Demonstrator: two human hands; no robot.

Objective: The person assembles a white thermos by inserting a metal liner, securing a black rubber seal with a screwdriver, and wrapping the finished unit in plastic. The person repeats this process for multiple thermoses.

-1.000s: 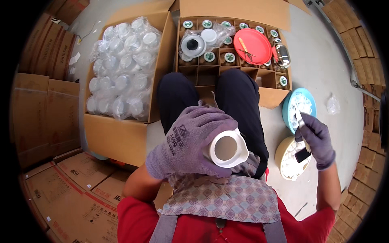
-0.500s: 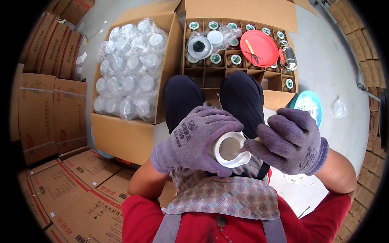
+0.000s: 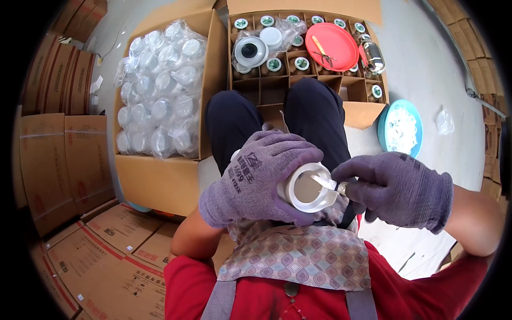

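My left hand (image 3: 269,176), in a purple-grey knit glove, is wrapped around a white round plastic container (image 3: 288,191). Its mouth is tilted up and toward the right, with a greyish inside. A thin white strip (image 3: 323,182) stands up from the rim on the right side. My right hand (image 3: 392,186), gloved the same way, is closed in a pinch just right of the mouth. Between its thumb and forefinger shows the short pale end of a small hand tool (image 3: 342,188), beside the strip. The rest of that tool is hidden by the fingers.
A carton (image 3: 160,178) of plastic-wrapped, pale-lidded containers stands at left. Ahead, a divided carton (image 3: 274,96) holds several capped jars, with a red lid (image 3: 341,48), a shiny bottle (image 3: 374,57) and a white round part (image 3: 251,52) on top. A blue basin (image 3: 382,133) holds white scraps.
My right hand has shifted right and lowered its knuckles, staying at the rim. A white strip now stands up there. The left hand still holds the container. The view has moved slightly.
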